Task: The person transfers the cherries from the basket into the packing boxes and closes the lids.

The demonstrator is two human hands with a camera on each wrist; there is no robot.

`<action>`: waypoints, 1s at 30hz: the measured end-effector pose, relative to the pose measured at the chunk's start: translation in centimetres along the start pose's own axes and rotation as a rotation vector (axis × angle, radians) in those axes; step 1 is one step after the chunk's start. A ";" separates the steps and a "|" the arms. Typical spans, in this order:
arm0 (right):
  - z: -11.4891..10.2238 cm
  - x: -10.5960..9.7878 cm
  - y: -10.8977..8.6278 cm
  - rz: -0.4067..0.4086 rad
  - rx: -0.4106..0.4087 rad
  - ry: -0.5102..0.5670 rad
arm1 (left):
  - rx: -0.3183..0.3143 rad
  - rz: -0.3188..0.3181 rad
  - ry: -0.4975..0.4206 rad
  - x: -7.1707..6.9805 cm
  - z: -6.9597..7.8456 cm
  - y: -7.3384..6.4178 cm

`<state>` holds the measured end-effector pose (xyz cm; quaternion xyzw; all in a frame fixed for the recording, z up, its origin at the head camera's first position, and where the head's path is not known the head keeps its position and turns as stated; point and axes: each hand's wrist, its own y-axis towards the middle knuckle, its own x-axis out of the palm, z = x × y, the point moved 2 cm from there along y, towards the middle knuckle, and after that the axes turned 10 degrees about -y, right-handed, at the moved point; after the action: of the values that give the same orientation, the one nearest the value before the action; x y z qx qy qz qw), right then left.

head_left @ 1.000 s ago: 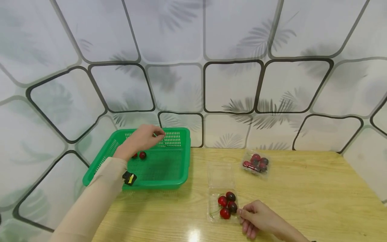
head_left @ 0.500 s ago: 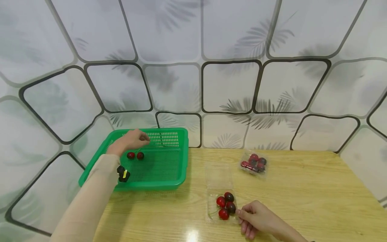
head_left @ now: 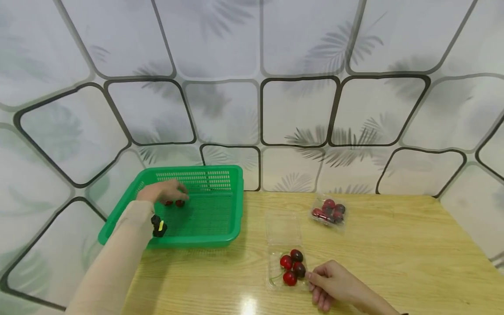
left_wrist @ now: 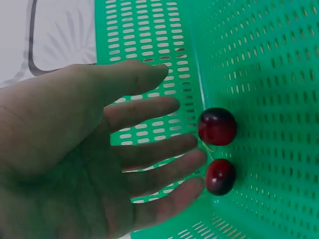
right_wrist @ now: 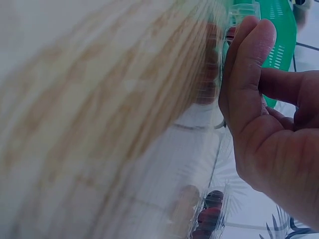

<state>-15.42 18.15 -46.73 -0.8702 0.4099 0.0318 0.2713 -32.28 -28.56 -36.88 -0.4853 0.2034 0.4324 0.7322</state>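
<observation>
My left hand [head_left: 167, 191] reaches down into a green basket [head_left: 232, 218]. In the left wrist view its fingers are spread and hold nothing, their tips close by two dark red cherries, an upper cherry [left_wrist: 217, 126] and a lower cherry [left_wrist: 220, 177]. A thin green stem shows between them. On the table lies a clear plastic box [head_left: 283, 229] with its lid folded back. Several cherries [head_left: 289, 278] are in its near half, one with a green stem. My right hand [head_left: 332, 284] pinches the right edge of this box between thumb and fingers.
A second clear box [head_left: 329, 211], with several cherries inside, stands farther back on the right. The wooden table [head_left: 393, 245] meets a patterned wall [head_left: 299, 113] behind it. The basket's slotted side walls rise around my left hand.
My left hand has moved left and down into the basket, from above its middle to right at the two cherries. My right hand stays at the box edge.
</observation>
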 end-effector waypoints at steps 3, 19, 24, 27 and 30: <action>0.1 0.0 0.1 0.002 0.005 -0.003 | -0.049 -0.055 -0.030 0.3 -0.3 0.2; 0.3 -0.1 0.2 0.004 0.017 0.005 | -0.102 -0.070 -0.042 0.8 -0.7 1.0; 0.2 -0.1 0.2 0.002 0.018 0.003 | -0.109 -0.037 -0.030 1.0 -0.8 0.5; 0.2 -0.1 0.2 0.000 0.020 0.003 | -0.112 -0.046 -0.020 1.2 -0.9 0.3; 0.2 -0.2 0.2 -0.006 0.024 0.007 | -0.120 -0.058 -0.002 1.2 -0.8 0.2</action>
<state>-15.60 18.28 -46.93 -0.8682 0.4086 0.0231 0.2806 -31.71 -28.69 -38.17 -0.5335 0.1621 0.4231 0.7142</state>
